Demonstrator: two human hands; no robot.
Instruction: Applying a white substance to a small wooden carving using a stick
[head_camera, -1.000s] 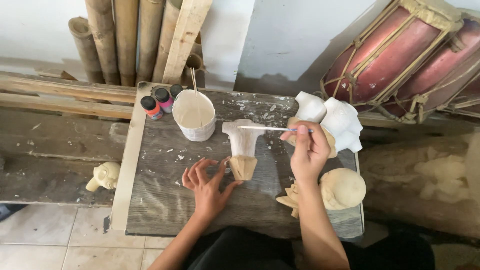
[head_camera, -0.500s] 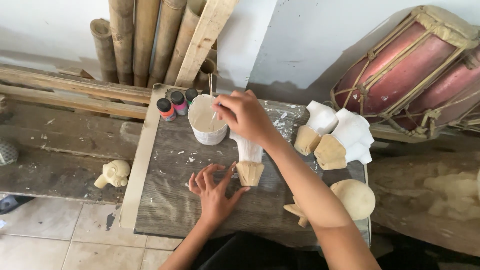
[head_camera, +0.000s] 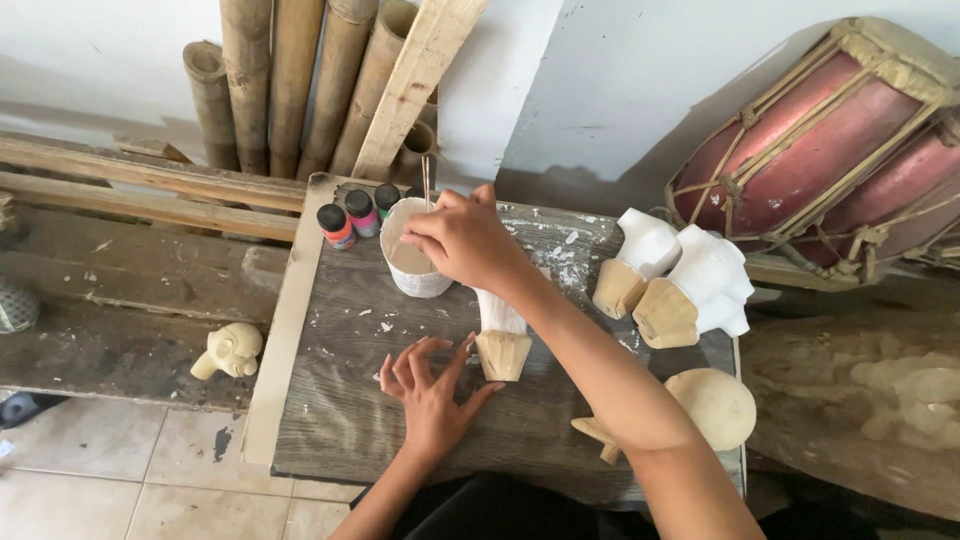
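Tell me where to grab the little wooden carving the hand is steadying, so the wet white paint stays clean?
Probably by the bare fluted base of the wooden carving, pinched from its left and front. The upper part looks painted white, and the right hand is busy above it at the white cup. The left hand already rests beside that unpainted end.

A thin brush (head_camera: 426, 180) stands upright in a white paint cup (head_camera: 412, 268) at the board's far edge. Just beside the cup lies a wooden carving (head_camera: 501, 335), its upper part painted white, its fluted base bare wood.
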